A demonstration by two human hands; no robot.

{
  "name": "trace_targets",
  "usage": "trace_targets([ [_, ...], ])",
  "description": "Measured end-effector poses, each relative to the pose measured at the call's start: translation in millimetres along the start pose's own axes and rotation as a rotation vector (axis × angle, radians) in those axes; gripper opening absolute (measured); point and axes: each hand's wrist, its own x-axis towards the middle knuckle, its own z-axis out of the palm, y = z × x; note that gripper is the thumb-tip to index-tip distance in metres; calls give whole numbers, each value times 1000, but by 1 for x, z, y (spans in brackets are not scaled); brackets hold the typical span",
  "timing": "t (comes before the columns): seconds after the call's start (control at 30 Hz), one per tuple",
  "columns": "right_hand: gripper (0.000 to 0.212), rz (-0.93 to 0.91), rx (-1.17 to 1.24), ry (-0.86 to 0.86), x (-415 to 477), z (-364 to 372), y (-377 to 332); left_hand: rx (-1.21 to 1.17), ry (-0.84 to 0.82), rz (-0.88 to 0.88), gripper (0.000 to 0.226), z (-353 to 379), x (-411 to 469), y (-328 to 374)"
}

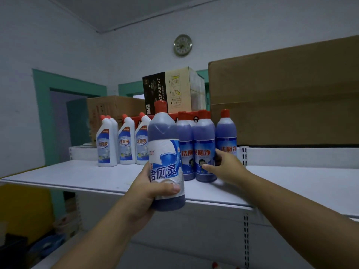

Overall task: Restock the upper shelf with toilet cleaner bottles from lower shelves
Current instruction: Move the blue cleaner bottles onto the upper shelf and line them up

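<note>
My left hand [149, 193] grips a tall bottle of blue toilet cleaner [166, 152] with a red cap and a white-and-blue label, held upright in front of the white upper shelf [81, 177], its base at the shelf's front edge. My right hand [225, 166] reaches over the shelf, thumb and fingers around a blue red-capped bottle [204, 146] standing in a group of similar blue bottles [226, 133]. Three white angled-neck cleaner bottles [125, 142] stand in a row to the left.
Cardboard boxes sit behind the bottles: a large one [287, 90] at the right, a smaller printed one [174, 88] in the middle, another [114, 107] at the left. A clock [182, 45] hangs on the wall. A slotted shelf upright [245, 226] runs below.
</note>
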Motion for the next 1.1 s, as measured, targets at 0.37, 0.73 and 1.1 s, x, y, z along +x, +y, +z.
trace_targets([
  [0.37, 63, 93, 469, -93, -162, -60, -26, -82, -224, 29, 85, 64, -3, -19],
  [0.73, 78, 185, 445, 56, -266, -159, 20, -131, -407, -3, 77, 227, -29, -19],
  [1.1, 74, 186, 455, 100, -333, -314, 99, -60, -385, 38, 76, 405, -44, -12],
])
